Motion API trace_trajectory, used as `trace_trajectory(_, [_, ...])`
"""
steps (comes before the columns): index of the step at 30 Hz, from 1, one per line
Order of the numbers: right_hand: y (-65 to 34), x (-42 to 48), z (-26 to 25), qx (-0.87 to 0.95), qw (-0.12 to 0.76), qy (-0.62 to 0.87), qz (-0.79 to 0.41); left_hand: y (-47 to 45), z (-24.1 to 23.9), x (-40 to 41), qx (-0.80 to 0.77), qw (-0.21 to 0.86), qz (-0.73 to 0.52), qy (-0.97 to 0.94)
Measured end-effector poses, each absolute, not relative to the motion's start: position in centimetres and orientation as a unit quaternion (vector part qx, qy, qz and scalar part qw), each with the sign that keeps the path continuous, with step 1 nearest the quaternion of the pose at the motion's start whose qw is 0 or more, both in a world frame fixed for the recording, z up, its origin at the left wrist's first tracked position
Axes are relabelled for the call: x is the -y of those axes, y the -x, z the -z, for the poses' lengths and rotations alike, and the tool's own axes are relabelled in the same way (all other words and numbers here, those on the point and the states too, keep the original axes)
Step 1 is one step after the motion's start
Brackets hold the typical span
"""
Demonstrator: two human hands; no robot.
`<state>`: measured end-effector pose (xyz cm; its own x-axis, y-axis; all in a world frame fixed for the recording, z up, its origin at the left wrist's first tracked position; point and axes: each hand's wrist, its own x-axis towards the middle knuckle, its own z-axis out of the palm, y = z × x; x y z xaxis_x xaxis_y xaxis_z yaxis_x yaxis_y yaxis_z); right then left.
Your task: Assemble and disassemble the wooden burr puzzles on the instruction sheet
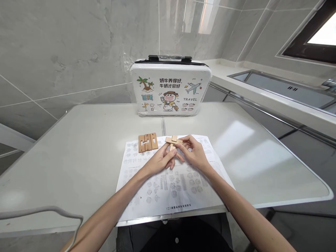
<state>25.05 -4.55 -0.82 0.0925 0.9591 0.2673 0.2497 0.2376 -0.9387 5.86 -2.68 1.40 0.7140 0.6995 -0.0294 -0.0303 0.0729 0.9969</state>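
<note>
Both hands meet over a printed sheet and hold a cluster of light wooden puzzle pieces (174, 138), crossed over one another. My left hand (163, 158) pinches the lower piece between thumb and fingers. On the other side, my right hand (193, 150) grips the crossing piece, its thumb on the front. Parts of the pieces are hidden behind the fingers. Just left of the hands, several flat wooden puzzle pieces (148, 142) with cut-out slots lie side by side on the sheet.
The paper sheet (162, 203) with printed diagrams covers the front middle of the white folding table (86, 140). A white suitcase (172, 87) in plastic wrap stands at the back. A counter with a sink (283, 87) runs along the right. A grey cable (47, 209) crosses the left front.
</note>
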Motion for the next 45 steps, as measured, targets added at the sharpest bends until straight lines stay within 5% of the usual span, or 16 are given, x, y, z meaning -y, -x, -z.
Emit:
trace_trajectory(18, [-25.5, 4.3, 0.8, 0.593, 0.502, 0.501, -0.381, -5.6, -1.5, 2.5, -0.364, 0.650, -0.361, -0.561])
trace_trajectory(26, [-26.5, 3.7, 1.3, 0.599, 0.496, 0.604, -0.171, -5.9, -2.0, 2.3, -0.383, 0.646, -0.412, -0.516])
trace_trajectory(34, [-26.6, 3.6, 2.7, 0.696, 0.399, 0.582, -0.132, -6.0, -1.5, 2.3, -0.390, 0.639, -0.431, -0.504])
trace_trajectory(45, [-26.3, 4.1, 0.8, 0.618, 0.446, 0.556, -0.332, -6.0, -0.8, 2.3, -0.407, 0.591, -0.449, -0.532])
